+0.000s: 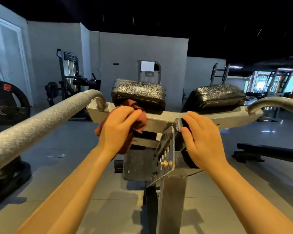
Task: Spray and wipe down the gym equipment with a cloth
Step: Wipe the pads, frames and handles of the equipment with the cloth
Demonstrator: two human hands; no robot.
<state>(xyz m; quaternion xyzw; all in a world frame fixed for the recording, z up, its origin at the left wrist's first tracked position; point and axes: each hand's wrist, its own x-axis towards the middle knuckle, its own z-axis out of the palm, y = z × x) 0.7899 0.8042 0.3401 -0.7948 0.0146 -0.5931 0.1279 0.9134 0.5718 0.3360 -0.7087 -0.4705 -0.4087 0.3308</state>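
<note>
Cloth (pixel 139 118), reddish-brown and bunched, sits in our left hand (pixel 118 127), whose fingers curl over it and press it against the grey crossbar (pixel 157 119) of the machine, right under the front lower edge of the left pad (pixel 138 92). Part of the cloth hangs below the wrist, beside the dark plate (pixel 137 163) under the bar. Our right hand (pixel 202 141) holds nothing; its fingers lie straight and relaxed, with the fingertips touching the bar's middle bracket (pixel 180 124), below and left of the right pad (pixel 218 96). Between the two hands the bolted steel plate (pixel 166 152) stands edge-on, near both wrists. A gap of open room separates the two black pads. On our left a thick textured handle tube (pixel 41 122) runs diagonally close alongside the left forearm; a matching curved handle (pixel 274 103) bends away on the right, well apart from the right hand. Beyond lies open grey floor (pixel 71 142), with a weight plate (pixel 7 103) far left and a low black bench (pixel 269 152) right.
</note>
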